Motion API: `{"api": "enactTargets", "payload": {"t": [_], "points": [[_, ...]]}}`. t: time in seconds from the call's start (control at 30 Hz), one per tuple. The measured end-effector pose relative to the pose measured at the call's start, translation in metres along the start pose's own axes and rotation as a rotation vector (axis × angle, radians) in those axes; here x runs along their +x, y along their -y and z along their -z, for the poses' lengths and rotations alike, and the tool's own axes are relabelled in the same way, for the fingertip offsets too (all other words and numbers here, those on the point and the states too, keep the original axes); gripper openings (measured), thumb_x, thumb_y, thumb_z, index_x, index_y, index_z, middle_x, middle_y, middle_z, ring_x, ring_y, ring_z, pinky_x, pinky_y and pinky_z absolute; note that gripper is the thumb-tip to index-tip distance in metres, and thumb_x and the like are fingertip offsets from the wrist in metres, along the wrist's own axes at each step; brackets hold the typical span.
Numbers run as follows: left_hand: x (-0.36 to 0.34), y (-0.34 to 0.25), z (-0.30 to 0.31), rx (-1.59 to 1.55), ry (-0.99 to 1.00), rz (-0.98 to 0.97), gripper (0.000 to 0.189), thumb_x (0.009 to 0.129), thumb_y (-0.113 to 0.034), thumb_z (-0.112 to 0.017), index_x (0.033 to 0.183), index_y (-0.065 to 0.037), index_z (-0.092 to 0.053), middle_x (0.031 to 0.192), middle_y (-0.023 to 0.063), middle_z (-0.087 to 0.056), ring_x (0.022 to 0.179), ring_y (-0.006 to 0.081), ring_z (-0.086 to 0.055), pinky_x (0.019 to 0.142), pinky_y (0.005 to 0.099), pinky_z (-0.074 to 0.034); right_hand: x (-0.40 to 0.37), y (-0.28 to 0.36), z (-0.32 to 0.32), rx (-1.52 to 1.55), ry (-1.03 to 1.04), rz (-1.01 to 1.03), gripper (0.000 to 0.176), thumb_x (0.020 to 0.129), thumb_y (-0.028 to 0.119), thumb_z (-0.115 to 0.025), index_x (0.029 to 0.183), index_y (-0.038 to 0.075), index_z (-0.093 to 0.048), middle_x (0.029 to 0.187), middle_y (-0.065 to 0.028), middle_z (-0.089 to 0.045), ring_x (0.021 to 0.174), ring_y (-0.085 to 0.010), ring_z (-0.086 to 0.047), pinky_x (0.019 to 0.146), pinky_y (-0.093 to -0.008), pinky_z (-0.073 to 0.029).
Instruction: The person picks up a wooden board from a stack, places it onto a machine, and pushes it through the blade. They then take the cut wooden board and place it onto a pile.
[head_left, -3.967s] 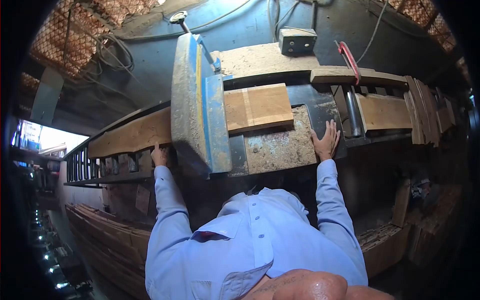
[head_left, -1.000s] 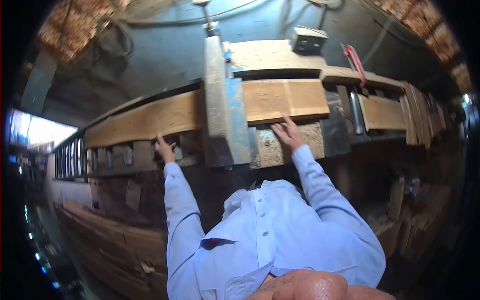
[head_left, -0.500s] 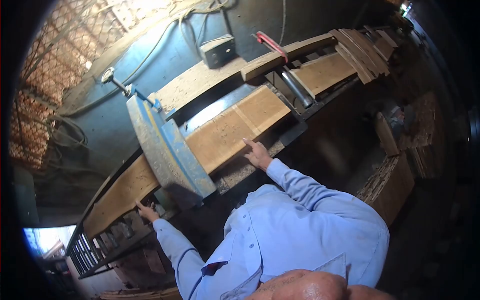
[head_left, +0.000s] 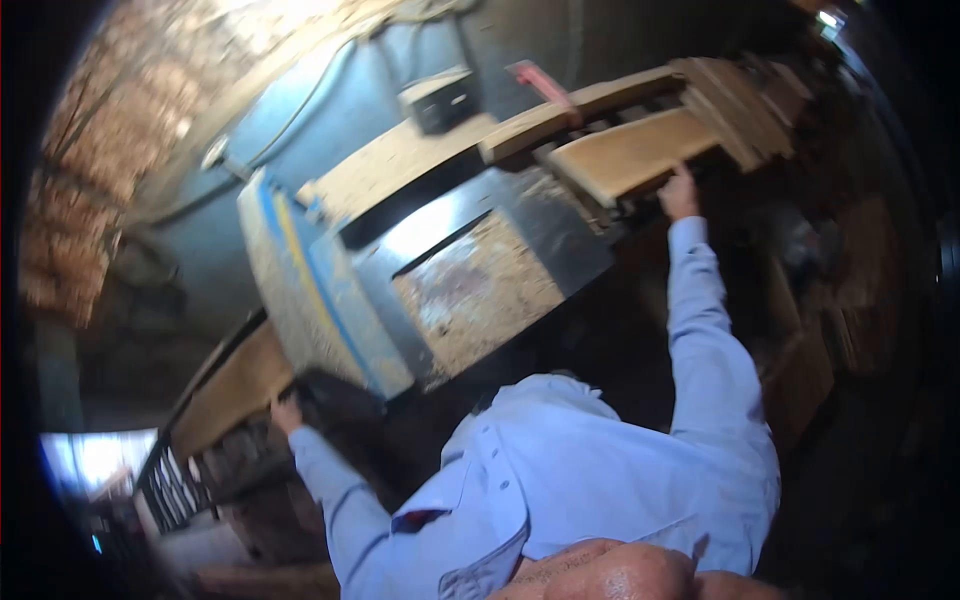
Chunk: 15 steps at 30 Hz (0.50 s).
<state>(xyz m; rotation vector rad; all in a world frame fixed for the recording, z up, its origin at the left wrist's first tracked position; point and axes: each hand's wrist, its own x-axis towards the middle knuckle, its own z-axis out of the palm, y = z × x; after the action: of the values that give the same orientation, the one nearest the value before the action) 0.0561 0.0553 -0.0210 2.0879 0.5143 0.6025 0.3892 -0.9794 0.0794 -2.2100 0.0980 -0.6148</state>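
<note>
On the left, my left hand [head_left: 286,412] closes at the near edge of a wooden board [head_left: 235,388] on the outfeed side of a blue machine head [head_left: 315,285]. Far to the right, my right hand [head_left: 681,193] is closed on the near edge of another board [head_left: 635,155], its arm stretched out. Between the hands lies the metal machine bed [head_left: 555,230], with a worn patch covered in wood dust [head_left: 480,290]. Motion blur softens the fingers of both hands.
A dark switch box [head_left: 442,103] and a red clamp [head_left: 543,88] sit along the back rail. Stacked thin boards [head_left: 735,110] lie at the far right end. More wood [head_left: 800,385] stands at the lower right. Cables hang behind the machine.
My right hand has moved right and away from me, onto the right board, which has shifted slightly left. The middle board is gone from the bed. My left hand stays near the left board.
</note>
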Motion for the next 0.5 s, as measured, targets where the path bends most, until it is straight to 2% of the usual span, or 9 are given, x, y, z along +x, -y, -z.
{"api": "enactTargets", "payload": {"t": [0.03,0.07,0.1,0.13,0.17,0.2,0.27,0.47,0.5], "points": [[-0.019,-0.081,-0.009,0.305,-0.010,0.246,0.034,0.083,-0.019,-0.074,0.112,-0.001,-0.066,0.100,0.0179,-0.072,0.088,0.0290,-0.068,0.083,0.0390,-0.053,0.003,-0.015,-0.001,-0.035,-0.074,0.053,0.046,0.075,-0.007,-0.060,0.120,0.000,-0.058,0.075,-0.0077,-0.057,0.067,-0.0208,-0.054,0.061,-0.0348,-0.048],[-0.015,-0.053,-0.005,0.420,0.004,0.154,0.033,0.083,-0.021,-0.074,0.112,-0.006,-0.069,0.098,0.0170,-0.073,0.085,0.0312,-0.068,0.081,0.0406,-0.053,0.013,0.040,0.011,-0.464,0.224,-0.317,0.039,0.083,0.006,-0.064,0.121,0.000,-0.057,0.084,-0.0088,-0.058,0.077,-0.0198,-0.055,0.071,-0.0344,-0.047],[-0.008,-0.002,-0.005,0.750,-0.055,-0.104,0.032,0.085,-0.021,-0.073,0.113,-0.008,-0.069,0.093,0.0148,-0.073,0.079,0.0309,-0.067,0.075,0.0407,-0.054,0.003,0.005,-0.022,0.312,-0.153,-0.270,0.033,0.092,0.019,-0.065,0.118,0.000,-0.059,0.100,-0.0085,-0.060,0.091,-0.0162,-0.055,0.084,-0.0346,-0.044],[-0.015,0.007,-0.002,0.930,0.077,-0.206,0.028,0.087,-0.024,-0.071,0.109,-0.006,-0.071,0.088,0.0135,-0.073,0.075,0.0307,-0.066,0.070,0.0395,-0.053,-0.020,0.080,-0.033,0.540,-0.142,-0.259,0.027,0.096,0.024,-0.063,0.108,0.001,-0.057,0.092,0.0002,-0.056,0.079,-0.0101,-0.047,0.072,-0.0337,-0.041],[-0.032,-0.079,-0.028,0.645,-0.113,0.030,0.023,0.088,-0.019,-0.063,0.106,-0.006,-0.070,0.093,0.0177,-0.071,0.086,0.0326,-0.067,0.073,0.0406,-0.052,-0.038,0.091,-0.048,0.600,0.007,-0.119,0.038,0.096,0.024,-0.064,0.121,-0.004,-0.055,0.109,-0.0069,-0.062,0.097,-0.0156,-0.056,0.085,-0.0321,-0.044],[-0.030,-0.040,-0.037,0.423,-0.095,0.131,0.021,0.087,-0.013,-0.060,0.105,-0.007,-0.070,0.091,0.0214,-0.069,0.083,0.0397,-0.064,0.072,0.0446,-0.051,-0.059,0.071,-0.085,0.531,-0.119,-0.102,0.051,0.096,0.026,-0.065,0.132,-0.007,-0.050,0.128,-0.0152,-0.058,0.119,-0.0231,-0.054,0.101,-0.0342,-0.042],[-0.044,-0.079,-0.061,0.698,-0.037,0.039,0.031,0.097,-0.028,-0.052,0.117,-0.008,-0.064,0.090,0.0231,-0.068,0.079,0.0397,-0.065,0.065,0.0485,-0.049,-0.107,0.084,-0.128,0.392,0.008,-0.185,0.057,0.095,0.029,-0.066,0.136,-0.006,-0.048,0.140,-0.0215,-0.050,0.132,-0.0292,-0.046,0.110,-0.0385,-0.037],[-0.069,-0.164,-0.063,0.507,0.289,0.117,0.037,0.100,-0.034,-0.050,0.118,-0.003,-0.062,0.097,0.0282,-0.068,0.086,0.0407,-0.068,0.074,0.0463,-0.057,-0.166,0.131,-0.205,-0.350,0.131,0.216,0.064,0.091,0.049,-0.063,0.133,0.002,-0.054,0.144,-0.0182,-0.048,0.138,-0.0332,-0.038,0.115,-0.0500,-0.024],[-0.064,-0.171,-0.056,0.163,0.131,0.444,0.043,0.100,-0.037,-0.052,0.118,0.001,-0.060,0.094,0.0278,-0.068,0.088,0.0389,-0.069,0.073,0.0438,-0.059,-0.164,0.138,-0.207,-0.387,0.145,0.214,0.065,0.091,0.051,-0.062,0.133,0.003,-0.054,0.145,-0.0175,-0.048,0.139,-0.0327,-0.037,0.115,-0.0499,-0.024]]}}
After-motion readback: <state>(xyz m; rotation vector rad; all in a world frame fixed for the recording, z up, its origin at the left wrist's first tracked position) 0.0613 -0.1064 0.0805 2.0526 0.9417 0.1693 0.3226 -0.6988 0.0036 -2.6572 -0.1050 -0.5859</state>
